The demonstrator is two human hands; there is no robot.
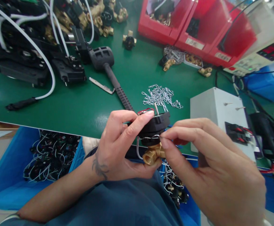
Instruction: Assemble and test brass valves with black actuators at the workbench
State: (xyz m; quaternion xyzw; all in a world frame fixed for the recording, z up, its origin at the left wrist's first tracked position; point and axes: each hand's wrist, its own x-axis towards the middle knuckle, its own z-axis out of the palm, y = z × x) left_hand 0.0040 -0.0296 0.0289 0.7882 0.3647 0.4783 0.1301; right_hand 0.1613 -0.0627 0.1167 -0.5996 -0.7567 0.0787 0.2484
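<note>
My left hand (125, 144) is closed round a black plastic housing (157, 124) with a brass valve body (153, 155) under it. One finger lies on top of the housing, near an upright metal pin; the thumb is below the brass. A thin wire spring clip (151, 137) lies across the side of the housing, above the brass. My right hand (205, 157) pinches the clip's right end between thumb and fingertips. On the green bench beyond, a loose pile of similar wire clips (160, 95) lies close by.
A black mallet (114, 78) lies beside a small metal strip (101, 85). Red bins (160, 31) stand at the back, a grey switch box (212, 106) at right. Black assemblies with white cables (68, 70) crowd the left. Blue crates (5, 169) holding parts sit below the bench edge.
</note>
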